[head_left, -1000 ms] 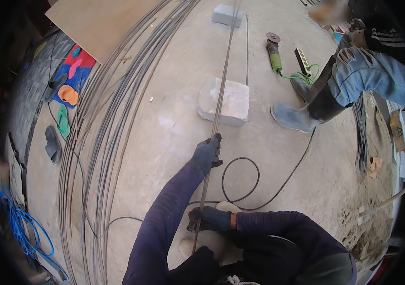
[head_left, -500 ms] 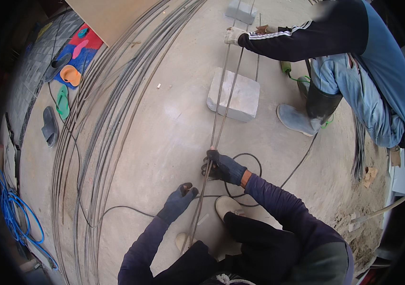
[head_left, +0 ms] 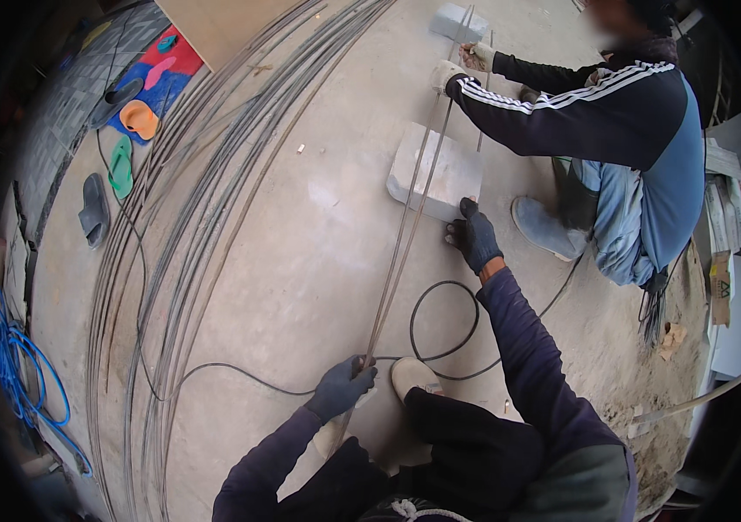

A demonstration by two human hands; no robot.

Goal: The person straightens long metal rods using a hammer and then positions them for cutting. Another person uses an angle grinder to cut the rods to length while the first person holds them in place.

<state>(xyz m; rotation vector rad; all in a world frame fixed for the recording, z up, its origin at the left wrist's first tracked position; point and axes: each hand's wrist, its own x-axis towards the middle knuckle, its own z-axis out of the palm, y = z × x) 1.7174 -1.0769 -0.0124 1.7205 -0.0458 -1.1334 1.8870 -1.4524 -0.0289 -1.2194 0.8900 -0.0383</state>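
Observation:
My left hand (head_left: 342, 387), in a dark glove, is closed around two long, thin metal rods (head_left: 417, 204) near their close end. The rods slope away from me over a pale concrete block (head_left: 436, 165). At that block's near right corner is my right hand (head_left: 477, 237), also gloved, its fingers bent against the edge. A co-worker crouches at the far right, one gloved hand (head_left: 446, 75) on the rods and the other hand (head_left: 477, 56) just beyond it. Another pale block (head_left: 457, 23) lies under the rods' far end.
A long bundle of metal rods (head_left: 188, 226) stretches along the floor at left. Sandals (head_left: 93, 211) and a coloured mat (head_left: 181, 80) lie beyond it. A black cable (head_left: 412, 324) loops near my shoes. Blue hose (head_left: 18, 365) is coiled at far left.
My right hand has let go of the rods and moved forward to the block. My left hand has closed on the rods. The co-worker has leaned back, hands shifted farther along the rods.

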